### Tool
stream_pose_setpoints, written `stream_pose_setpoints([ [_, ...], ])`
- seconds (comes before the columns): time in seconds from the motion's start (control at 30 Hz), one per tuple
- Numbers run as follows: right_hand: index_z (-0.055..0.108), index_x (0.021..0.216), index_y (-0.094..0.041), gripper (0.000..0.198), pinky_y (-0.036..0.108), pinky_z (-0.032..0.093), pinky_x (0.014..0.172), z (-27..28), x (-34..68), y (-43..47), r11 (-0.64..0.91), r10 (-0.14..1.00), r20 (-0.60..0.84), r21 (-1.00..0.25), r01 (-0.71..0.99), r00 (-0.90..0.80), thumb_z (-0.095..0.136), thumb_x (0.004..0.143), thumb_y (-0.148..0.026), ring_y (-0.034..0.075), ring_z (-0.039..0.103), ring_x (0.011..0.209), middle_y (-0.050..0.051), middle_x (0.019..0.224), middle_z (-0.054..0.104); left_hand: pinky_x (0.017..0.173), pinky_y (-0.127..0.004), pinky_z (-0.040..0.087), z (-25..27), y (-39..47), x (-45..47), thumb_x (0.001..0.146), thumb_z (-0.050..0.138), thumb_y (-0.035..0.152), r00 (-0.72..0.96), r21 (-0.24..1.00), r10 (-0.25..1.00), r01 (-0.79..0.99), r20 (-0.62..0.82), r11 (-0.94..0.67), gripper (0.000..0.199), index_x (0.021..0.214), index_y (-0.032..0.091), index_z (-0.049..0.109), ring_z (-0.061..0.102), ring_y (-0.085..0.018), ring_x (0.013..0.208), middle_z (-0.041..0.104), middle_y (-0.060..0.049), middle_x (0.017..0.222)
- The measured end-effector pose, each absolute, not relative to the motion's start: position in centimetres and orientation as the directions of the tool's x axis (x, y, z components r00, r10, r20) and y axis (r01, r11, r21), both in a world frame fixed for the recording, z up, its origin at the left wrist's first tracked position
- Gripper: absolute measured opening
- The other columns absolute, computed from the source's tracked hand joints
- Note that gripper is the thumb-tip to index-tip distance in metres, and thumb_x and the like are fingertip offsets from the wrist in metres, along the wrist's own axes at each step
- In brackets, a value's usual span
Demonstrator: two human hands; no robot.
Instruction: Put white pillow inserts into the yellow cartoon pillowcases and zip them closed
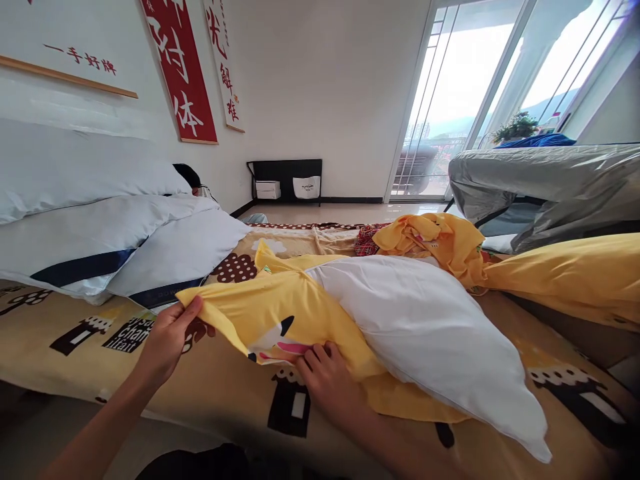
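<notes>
Fingers, left hand: pinching yellow pillowcase corner | right hand: fingers curled, gripping its near edge | white pillow: mostly bare, partly atop pillowcase, on bed

Your pillowcase is yellow with a pink-and-black print, your pillow white, your bedsheet tan with dark houses.

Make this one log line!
left hand: pinching yellow cloth corner | right hand: gripping cloth's near edge | white pillow: mostly bare, touching cloth
</notes>
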State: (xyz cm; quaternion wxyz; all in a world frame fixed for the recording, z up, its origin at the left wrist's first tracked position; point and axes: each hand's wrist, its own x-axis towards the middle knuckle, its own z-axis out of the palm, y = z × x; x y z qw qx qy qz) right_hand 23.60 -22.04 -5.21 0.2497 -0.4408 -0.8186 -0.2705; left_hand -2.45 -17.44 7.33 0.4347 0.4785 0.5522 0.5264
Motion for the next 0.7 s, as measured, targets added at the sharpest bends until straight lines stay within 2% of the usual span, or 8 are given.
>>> stream_pose_setpoints([
  [0.07,0.058,0.081,-0.018,0.010,0.038,0.032,0.077,-5.7,24.4,-22.2,0.488,0.591,0.639,0.203,0.849,-0.492,0.059,0.082,-0.009,0.020,0.049,0.077,0.003,0.076,0.058,0.048,-0.025,0.037,6.4,-18.1,-3.8,0.055,0.073,0.070,-0.149,0.997,0.989,0.076,0.012,-0.001,0.059,0.071,0.016,0.056,0.049,-0.014,0.050,0.055,-0.001,0.053],
  [0.17,0.059,0.084,-0.019,0.011,0.037,0.031,0.078,-5.6,25.5,-22.6,0.569,0.610,0.561,0.182,0.802,-0.560,0.059,0.080,-0.009,0.019,0.049,0.079,0.002,0.077,0.060,0.057,-0.028,0.043,4.6,-18.8,-6.2,0.068,0.066,0.065,0.019,0.980,1.000,0.197,-0.015,0.012,0.049,0.067,0.016,0.059,0.053,-0.018,0.058,0.058,-0.006,0.059],
  [0.3,0.062,0.096,-0.018,0.019,0.037,0.033,0.080,-5.1,26.3,-23.1,0.705,0.585,0.406,0.173,0.687,-0.702,0.060,0.079,-0.011,0.020,0.050,0.084,0.003,0.085,0.063,0.072,-0.032,0.047,3.3,-19.1,-7.8,0.072,0.067,0.050,0.288,0.948,0.957,0.314,-0.043,-0.052,0.033,0.085,0.020,0.065,0.057,-0.023,0.077,0.067,-0.009,0.088],
  [0.37,0.062,0.098,-0.018,0.022,0.037,0.033,0.082,-5.0,26.3,-23.2,0.717,0.587,0.372,0.173,0.675,-0.719,0.061,0.078,-0.011,0.020,0.051,0.085,0.004,0.087,0.064,0.075,-0.033,0.048,2.9,-18.9,-7.4,0.069,0.068,0.045,0.294,0.948,0.954,0.315,-0.061,-0.036,0.029,0.085,0.021,0.065,0.058,-0.024,0.080,0.067,-0.008,0.092],
  [0.47,0.063,0.093,-0.018,0.017,0.038,0.034,0.082,-4.4,25.8,-23.4,0.721,0.592,0.345,0.176,0.670,-0.728,0.062,0.077,-0.012,0.021,0.052,0.084,0.004,0.083,0.064,0.071,-0.035,0.049,1.8,-18.4,-5.4,0.065,0.069,0.048,0.211,0.940,0.959,0.322,-0.190,0.115,0.031,0.068,0.019,0.059,0.060,-0.026,0.078,0.066,-0.009,0.078],
  [0.53,0.062,0.089,-0.019,0.006,0.037,0.035,0.081,-3.3,25.4,-23.4,0.736,0.583,0.379,0.129,0.664,-0.719,0.059,0.084,-0.019,0.020,0.053,0.085,0.004,0.085,0.065,0.068,-0.035,0.049,0.9,-18.0,-3.8,0.065,0.067,0.053,0.216,0.939,0.937,0.273,-0.273,0.211,0.037,0.066,0.019,0.055,0.062,-0.027,0.078,0.064,-0.009,0.074],
  [0.63,0.063,0.094,-0.020,0.017,0.033,0.038,0.076,-0.7,24.8,-23.0,0.752,0.567,0.535,-0.026,0.659,-0.626,0.049,0.095,-0.029,0.017,0.055,0.083,0.004,0.089,0.065,0.059,-0.029,0.045,0.2,-17.2,-2.2,0.071,0.063,0.051,0.251,0.960,0.929,0.125,-0.273,0.249,0.035,0.077,0.018,0.054,0.062,-0.022,0.072,0.062,-0.005,0.071],
  [0.7,0.063,0.096,-0.019,0.021,0.030,0.038,0.071,1.2,24.3,-22.3,0.753,0.557,0.632,-0.110,0.649,-0.539,0.044,0.097,-0.028,0.015,0.054,0.078,0.004,0.085,0.064,0.051,-0.024,0.038,0.3,-16.7,-1.7,0.071,0.064,0.044,0.241,0.962,0.933,0.013,-0.268,0.273,0.031,0.084,0.018,0.052,0.056,-0.015,0.060,0.058,0.000,0.067],
])
